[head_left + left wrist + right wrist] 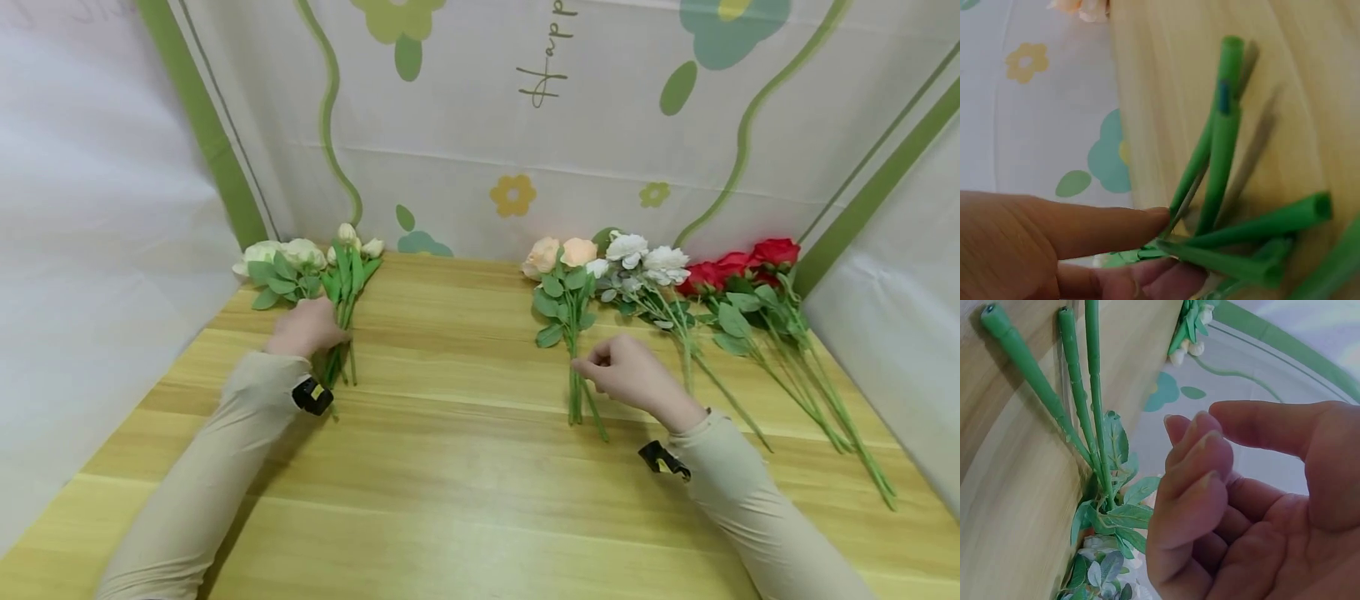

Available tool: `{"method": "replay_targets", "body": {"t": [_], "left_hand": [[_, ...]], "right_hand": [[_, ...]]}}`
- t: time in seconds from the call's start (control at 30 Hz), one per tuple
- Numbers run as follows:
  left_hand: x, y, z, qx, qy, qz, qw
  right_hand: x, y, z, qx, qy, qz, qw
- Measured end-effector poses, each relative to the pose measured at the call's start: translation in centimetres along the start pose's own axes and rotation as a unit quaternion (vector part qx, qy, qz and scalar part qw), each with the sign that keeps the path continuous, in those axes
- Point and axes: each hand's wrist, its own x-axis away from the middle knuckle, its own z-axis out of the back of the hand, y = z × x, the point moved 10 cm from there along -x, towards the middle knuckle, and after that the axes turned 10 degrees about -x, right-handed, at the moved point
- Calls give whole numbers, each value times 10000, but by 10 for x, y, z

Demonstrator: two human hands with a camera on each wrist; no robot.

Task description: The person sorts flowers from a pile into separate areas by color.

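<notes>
In the head view my left hand [309, 325] is at the stems of the cream tulips [347, 279] at the far left of the table. Thumb and fingers pinch green stems [1219, 169] in the left wrist view, their cut ends fanning out past the fingertips. Right beside the tulips lie white roses [262, 254] with broad leaves. My right hand [630, 373] hovers beside the stems of the peach roses [558, 257]. Seen from the right wrist, its fingers [1188, 506] are loosely curled with nothing between them, apart from the peach roses' stems [1079, 394].
White flowers [645, 260] with long stems lie right of the peach roses, and red roses [738, 265] farther right. All heads point to the back edge of the wooden table [465, 500]. A printed cloth [450, 117] hangs behind.
</notes>
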Motion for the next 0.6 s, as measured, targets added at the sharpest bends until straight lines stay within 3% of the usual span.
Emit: {"method": "replay_targets", "body": {"t": [0.17, 0.37, 0.6], "left_hand": [[0, 5, 1, -141, 140, 147, 9997], [2, 6, -3, -72, 52, 194, 9998], [14, 13, 15, 251, 381, 95, 9989]], "right_hand": [[1, -1, 1, -26, 35, 70, 10000], [-1, 1, -3, -51, 26, 221, 9997], [1, -1, -2, -73, 131, 282, 9995]]}}
